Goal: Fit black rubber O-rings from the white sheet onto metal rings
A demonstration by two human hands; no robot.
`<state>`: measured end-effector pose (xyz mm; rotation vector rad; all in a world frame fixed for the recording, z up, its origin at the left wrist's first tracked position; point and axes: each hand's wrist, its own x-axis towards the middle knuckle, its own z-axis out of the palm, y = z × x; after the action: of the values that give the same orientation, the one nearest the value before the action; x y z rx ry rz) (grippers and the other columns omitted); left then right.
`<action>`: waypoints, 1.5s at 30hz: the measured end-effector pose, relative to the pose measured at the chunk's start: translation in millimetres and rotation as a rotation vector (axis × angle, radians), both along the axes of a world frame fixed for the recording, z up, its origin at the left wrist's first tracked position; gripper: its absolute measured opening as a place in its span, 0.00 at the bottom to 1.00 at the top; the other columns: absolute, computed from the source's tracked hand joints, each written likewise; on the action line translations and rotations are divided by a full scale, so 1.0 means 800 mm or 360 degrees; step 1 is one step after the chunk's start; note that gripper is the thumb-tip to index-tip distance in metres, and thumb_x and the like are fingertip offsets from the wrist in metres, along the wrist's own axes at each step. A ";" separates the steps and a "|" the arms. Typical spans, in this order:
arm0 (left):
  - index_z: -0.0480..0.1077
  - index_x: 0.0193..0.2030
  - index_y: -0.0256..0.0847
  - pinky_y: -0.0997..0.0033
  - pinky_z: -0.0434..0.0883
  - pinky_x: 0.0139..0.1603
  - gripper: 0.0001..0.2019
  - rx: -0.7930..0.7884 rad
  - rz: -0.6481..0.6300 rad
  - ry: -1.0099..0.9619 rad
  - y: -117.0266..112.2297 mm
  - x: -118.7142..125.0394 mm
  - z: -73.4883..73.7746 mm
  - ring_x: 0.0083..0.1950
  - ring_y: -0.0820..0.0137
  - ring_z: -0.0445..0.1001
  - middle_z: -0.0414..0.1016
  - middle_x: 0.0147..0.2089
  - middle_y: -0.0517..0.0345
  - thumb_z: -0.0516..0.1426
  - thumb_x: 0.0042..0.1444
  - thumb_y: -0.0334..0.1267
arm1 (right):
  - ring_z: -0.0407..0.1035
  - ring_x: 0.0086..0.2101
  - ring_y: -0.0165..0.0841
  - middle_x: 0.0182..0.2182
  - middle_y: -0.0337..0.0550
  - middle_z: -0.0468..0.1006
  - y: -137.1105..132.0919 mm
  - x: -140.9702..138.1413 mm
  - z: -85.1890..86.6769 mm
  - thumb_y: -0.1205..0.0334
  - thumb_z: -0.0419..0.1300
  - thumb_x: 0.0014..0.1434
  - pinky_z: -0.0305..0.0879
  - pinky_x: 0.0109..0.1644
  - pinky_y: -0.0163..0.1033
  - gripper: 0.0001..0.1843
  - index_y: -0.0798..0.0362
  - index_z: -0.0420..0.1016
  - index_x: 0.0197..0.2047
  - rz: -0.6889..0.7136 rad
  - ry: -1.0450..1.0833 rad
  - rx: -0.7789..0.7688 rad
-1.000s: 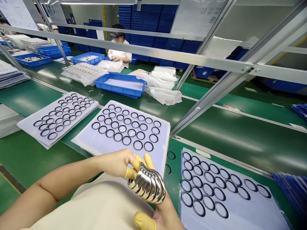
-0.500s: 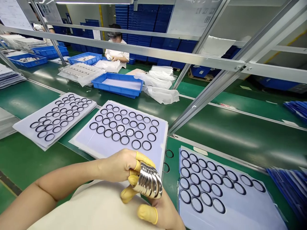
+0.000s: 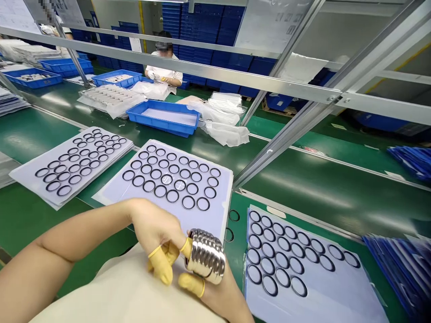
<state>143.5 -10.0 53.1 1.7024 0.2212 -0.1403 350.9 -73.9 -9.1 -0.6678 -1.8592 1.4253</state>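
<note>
Rings form the load: a stack of polished silver metal rings [image 3: 205,255] sits low in view, between both hands. The right hand [image 3: 220,298] cradles it from beneath, grip closed, with a yellow-capped thumb on its lower edge. The left hand [image 3: 158,233] pinches the near end. Hard, smooth and loose, the rings look likely to slide and fan apart, so pressing on both ends seems safest. A pale sheet of black rings [image 3: 336,296] lies on the green surface [image 3: 336,193].
</note>
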 end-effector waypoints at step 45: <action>0.74 0.30 0.36 0.66 0.73 0.53 0.09 0.1356 0.0995 -0.0776 -0.009 0.025 -0.026 0.41 0.68 0.79 0.81 0.39 0.48 0.54 0.59 0.27 | 0.76 0.36 0.40 0.35 0.46 0.82 0.022 -0.007 0.007 0.44 0.61 0.54 0.72 0.43 0.44 0.22 0.49 0.79 0.46 0.0304 0.0384 -0.0253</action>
<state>163.5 -17.6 32.7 2.3396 0.4757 0.9435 345.2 -56.3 -3.4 -0.3796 -1.6677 1.7096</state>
